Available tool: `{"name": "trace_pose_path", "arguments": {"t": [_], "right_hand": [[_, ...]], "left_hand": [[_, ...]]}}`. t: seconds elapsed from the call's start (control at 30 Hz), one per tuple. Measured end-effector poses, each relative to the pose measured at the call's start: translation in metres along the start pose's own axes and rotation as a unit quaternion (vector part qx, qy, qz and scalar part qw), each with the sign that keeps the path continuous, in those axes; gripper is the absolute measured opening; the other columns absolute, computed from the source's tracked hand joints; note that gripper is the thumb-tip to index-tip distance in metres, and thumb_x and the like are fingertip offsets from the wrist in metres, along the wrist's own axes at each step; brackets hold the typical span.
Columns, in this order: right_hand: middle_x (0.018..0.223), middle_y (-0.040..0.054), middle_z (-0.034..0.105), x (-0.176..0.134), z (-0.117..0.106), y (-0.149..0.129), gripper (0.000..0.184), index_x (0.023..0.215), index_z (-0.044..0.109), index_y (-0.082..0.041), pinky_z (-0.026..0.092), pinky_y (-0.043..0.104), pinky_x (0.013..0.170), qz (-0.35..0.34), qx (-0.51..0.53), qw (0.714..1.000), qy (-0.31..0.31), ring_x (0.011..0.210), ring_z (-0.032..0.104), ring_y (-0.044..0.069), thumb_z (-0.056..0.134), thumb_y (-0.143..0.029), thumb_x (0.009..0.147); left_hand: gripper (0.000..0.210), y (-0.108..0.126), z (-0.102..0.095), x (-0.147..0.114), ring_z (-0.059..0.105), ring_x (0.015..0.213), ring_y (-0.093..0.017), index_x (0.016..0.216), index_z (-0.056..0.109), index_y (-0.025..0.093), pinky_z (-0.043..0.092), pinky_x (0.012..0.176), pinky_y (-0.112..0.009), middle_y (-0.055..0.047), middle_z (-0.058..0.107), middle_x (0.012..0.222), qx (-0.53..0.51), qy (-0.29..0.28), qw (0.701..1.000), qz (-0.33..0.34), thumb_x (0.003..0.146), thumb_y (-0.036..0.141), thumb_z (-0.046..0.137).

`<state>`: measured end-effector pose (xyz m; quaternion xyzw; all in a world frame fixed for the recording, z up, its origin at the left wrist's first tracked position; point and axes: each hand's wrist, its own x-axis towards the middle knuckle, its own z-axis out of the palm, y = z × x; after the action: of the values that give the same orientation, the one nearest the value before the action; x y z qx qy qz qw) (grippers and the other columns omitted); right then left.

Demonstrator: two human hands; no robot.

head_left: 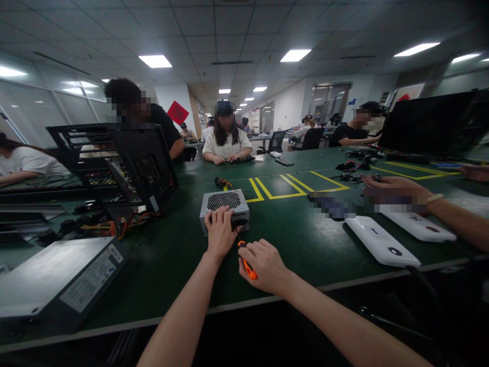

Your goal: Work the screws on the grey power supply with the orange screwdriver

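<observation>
A grey computer power supply (224,198) with a perforated grille on top sits on the green table in front of me. Over its near edge my left hand (222,228) is curled, fingers on the top and thumb toward the right side. My right hand (264,266) wraps around the orange and black handle of a screwdriver (249,268). The thin shaft points up and left at the near face of the supply, by my left thumb; whether its tip touches a screw cannot be seen. A bundle of coloured cables (224,183) lies behind the supply.
An open black computer case (147,163) stands left, with loose wires beside it. A larger metal power supply (57,278) lies front left. White devices (382,240) and another person's hand (401,191) are at right. Yellow tape (282,196) marks the table (183,265); people sit across.
</observation>
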<state>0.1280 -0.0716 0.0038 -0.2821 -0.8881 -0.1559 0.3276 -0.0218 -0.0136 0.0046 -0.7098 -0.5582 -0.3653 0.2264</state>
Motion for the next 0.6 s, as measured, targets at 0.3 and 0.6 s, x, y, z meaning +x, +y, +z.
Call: {"name": "trace_pose_path", "arguments": {"t": [0.3, 0.6], "right_hand": [[0.079, 0.0051, 0.05, 0.0006, -0.0074, 0.001, 0.005, 0.076, 0.056, -0.019, 0.028, 0.03, 0.064, -0.028, -0.019, 0.998, -0.052, 0.073, 0.04, 0.018, 0.055, -0.017, 0.071], [0.072, 0.0021, 0.049, 0.0015, -0.0028, 0.0017, 0.01, 0.086, 0.057, -0.018, 0.026, 0.028, 0.061, -0.005, -0.016, 1.0, -0.008, 0.065, 0.039, 0.015, 0.049, -0.018, 0.08]], "left_hand": [[0.04, -0.0011, 0.0021, -0.0002, 0.041, 0.116, -0.027, 0.109, 0.05, 0.018, 0.02, 0.1, -0.047, -0.013, 0.052, 0.12, 0.008, 0.002, 1.0, 0.005, 0.073, 0.033, 0.06], [0.039, -0.0016, 0.0026, -0.0003, 0.041, 0.116, -0.028, 0.109, 0.05, 0.018, 0.02, 0.099, -0.047, -0.014, 0.052, 0.121, 0.007, 0.0, 1.0, 0.009, 0.074, 0.033, 0.058]]}}
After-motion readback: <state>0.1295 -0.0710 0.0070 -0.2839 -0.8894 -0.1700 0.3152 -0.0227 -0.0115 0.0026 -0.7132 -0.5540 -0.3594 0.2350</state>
